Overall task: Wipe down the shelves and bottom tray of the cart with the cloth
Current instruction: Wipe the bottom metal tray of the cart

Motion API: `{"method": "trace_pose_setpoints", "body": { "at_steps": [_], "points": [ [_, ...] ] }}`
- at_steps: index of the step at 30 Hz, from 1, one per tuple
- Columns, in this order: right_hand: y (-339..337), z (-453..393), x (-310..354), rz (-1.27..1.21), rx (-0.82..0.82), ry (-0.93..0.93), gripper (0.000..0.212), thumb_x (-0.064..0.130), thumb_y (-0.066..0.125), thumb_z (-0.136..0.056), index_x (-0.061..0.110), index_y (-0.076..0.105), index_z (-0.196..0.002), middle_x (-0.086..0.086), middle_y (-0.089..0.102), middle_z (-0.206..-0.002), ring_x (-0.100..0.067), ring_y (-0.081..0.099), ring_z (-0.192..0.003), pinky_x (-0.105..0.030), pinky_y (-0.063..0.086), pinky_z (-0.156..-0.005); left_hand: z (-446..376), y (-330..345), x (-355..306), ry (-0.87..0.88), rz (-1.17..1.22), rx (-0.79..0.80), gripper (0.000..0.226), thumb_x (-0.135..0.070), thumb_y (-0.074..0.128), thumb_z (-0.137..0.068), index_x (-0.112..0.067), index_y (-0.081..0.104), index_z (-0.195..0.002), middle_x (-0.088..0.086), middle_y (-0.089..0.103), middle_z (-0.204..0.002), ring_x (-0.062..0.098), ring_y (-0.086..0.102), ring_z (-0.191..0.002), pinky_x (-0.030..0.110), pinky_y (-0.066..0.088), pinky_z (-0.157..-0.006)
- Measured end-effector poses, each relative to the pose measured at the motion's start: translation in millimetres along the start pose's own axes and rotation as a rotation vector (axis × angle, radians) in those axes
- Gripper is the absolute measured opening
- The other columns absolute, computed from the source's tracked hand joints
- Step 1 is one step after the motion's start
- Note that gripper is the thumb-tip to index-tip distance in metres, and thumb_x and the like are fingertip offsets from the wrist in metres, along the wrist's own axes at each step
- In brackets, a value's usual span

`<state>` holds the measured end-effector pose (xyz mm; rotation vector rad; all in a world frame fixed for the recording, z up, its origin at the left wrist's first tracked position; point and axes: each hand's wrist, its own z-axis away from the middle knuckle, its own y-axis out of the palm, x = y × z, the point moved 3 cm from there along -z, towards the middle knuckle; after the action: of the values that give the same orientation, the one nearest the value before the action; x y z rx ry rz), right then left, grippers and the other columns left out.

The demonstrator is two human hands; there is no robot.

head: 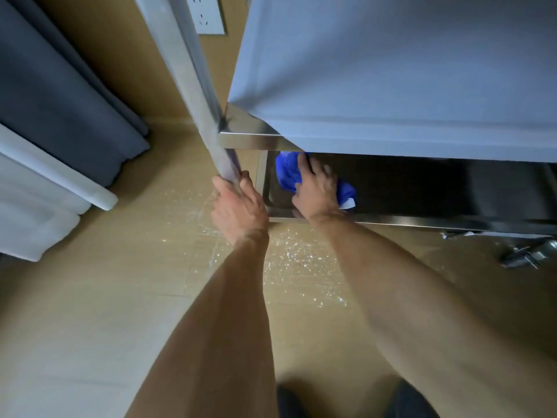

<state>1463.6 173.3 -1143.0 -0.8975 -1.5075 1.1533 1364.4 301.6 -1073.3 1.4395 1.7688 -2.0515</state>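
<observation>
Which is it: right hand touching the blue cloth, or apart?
Touching. Head view: right hand pressed on the blue cloth in the bottom tray, cloth showing either side of it. Left hand grips the cart post.

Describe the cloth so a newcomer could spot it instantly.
Find the stainless steel cart; its bottom tray sits in shadow under the pale shelf. At the tray's left end, the right hand presses a crumpled cloth. It is bright blue, the only vivid colour among grey metal.
</observation>
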Motion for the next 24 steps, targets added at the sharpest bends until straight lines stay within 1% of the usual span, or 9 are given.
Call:
{"method": "trace_pose_setpoints", "body": {
  "at_steps": [4, 6, 9, 12, 13, 15, 18, 21, 24],
  "points": [
    [9, 93, 53, 0.024, -0.078, -0.104, 0.075, 0.019, 0.073, -0.069, 0.012, 0.05, -0.139, -0.011, 0.058, -0.115, -0.03, 0.056, -0.094, -0.043, 0.045, -0.079, -1, -6, -4, -0.115, 0.017, 0.095, 0.034, -0.042, 0.038, -0.101, -0.008, 0.041, -0.108, 0.019, 0.064, -0.099, 0.038, 0.06, -0.091, 0.036, 0.033, -0.071],
    [1, 129, 51, -0.148, -0.054, -0.094, 0.073, 0.008, 0.071, -0.067, 0.013, 0.053, -0.138, -0.009, 0.061, -0.112, -0.03, 0.059, -0.095, -0.043, 0.05, -0.078, 2, -16, -7, -0.114, 0.033, 0.148, 0.03, -0.039, 0.037, -0.101, -0.009, 0.039, -0.106, 0.021, 0.063, -0.1, 0.038, 0.06, -0.093, 0.035, 0.034, -0.071],
    [-19, 154, 17, -0.922, 0.127, 0.435, 0.054, -0.005, 0.057, -0.067, 0.018, 0.067, -0.114, 0.001, 0.069, -0.1, -0.025, 0.062, -0.092, -0.034, 0.051, -0.078, 16, -25, -8, -0.11, 0.03, 0.208, 0.025, -0.028, 0.038, -0.1, -0.005, 0.041, -0.109, 0.025, 0.059, -0.111, 0.04, 0.057, -0.104, 0.042, 0.041, -0.081],
    [-49, 170, -15, -1.55, 0.369, 0.832, 0.021, 0.014, 0.055, -0.063, 0.013, 0.065, -0.082, -0.007, 0.062, -0.08, -0.029, 0.059, -0.076, -0.027, 0.047, -0.06, 45, -34, -5, -0.252, 0.055, 0.258, 0.028, -0.017, 0.048, -0.092, 0.0, 0.05, -0.114, 0.021, 0.058, -0.117, 0.037, 0.058, -0.11, 0.04, 0.046, -0.089],
    [-58, 176, -26, -1.623, 0.429, 0.904, 0.012, 0.023, 0.054, -0.069, 0.013, 0.059, -0.073, -0.008, 0.058, -0.073, -0.028, 0.057, -0.066, -0.026, 0.044, -0.056, 57, -32, -9, -0.291, 0.135, 0.334, 0.031, -0.019, 0.057, -0.087, 0.002, 0.057, -0.11, 0.019, 0.061, -0.108, 0.035, 0.063, -0.101, 0.037, 0.049, -0.082],
    [-75, 182, -45, -1.748, 0.445, 0.96, 0.032, 0.041, 0.049, -0.086, 0.015, 0.057, -0.069, -0.006, 0.059, -0.067, -0.026, 0.057, -0.058, -0.025, 0.044, -0.055, 81, -26, -18, -0.281, 0.248, 0.572, 0.04, -0.028, 0.077, -0.073, 0.004, 0.067, -0.096, 0.01, 0.06, -0.078, 0.023, 0.061, -0.067, 0.03, 0.043, -0.058],
    [-91, 184, -62, -1.857, 0.496, 0.827, 0.058, 0.066, 0.049, -0.091, 0.013, 0.072, -0.094, -0.009, 0.071, -0.09, -0.027, 0.067, -0.079, -0.034, 0.052, -0.075, 124, -16, -37, -0.654, 0.404, 0.89, 0.033, -0.04, 0.054, -0.092, -0.008, 0.061, -0.1, 0.006, 0.06, -0.081, 0.021, 0.057, -0.07, 0.03, 0.045, -0.065],
    [-94, 183, -74, -1.803, 0.48, 0.797, 0.068, 0.068, 0.053, -0.089, 0.01, 0.069, -0.12, -0.014, 0.071, -0.116, -0.031, 0.067, -0.103, -0.043, 0.048, -0.102, 148, -8, -59, -0.677, 0.507, 1.048, 0.034, -0.041, 0.056, -0.093, -0.011, 0.063, -0.108, 0.007, 0.069, -0.102, 0.027, 0.065, -0.094, 0.039, 0.053, -0.081],
    [-98, 176, -95, -1.442, 0.231, 0.834, 0.062, 0.075, 0.067, -0.068, 0.021, 0.071, -0.098, 0.0, 0.073, -0.097, -0.025, 0.068, -0.092, -0.038, 0.054, -0.086, 151, 0, -67, -0.581, 0.47, 0.95, 0.029, -0.032, 0.068, -0.09, -0.008, 0.06, -0.104, 0.007, 0.069, -0.104, 0.027, 0.067, -0.095, 0.044, 0.057, -0.083]
  ]
}}
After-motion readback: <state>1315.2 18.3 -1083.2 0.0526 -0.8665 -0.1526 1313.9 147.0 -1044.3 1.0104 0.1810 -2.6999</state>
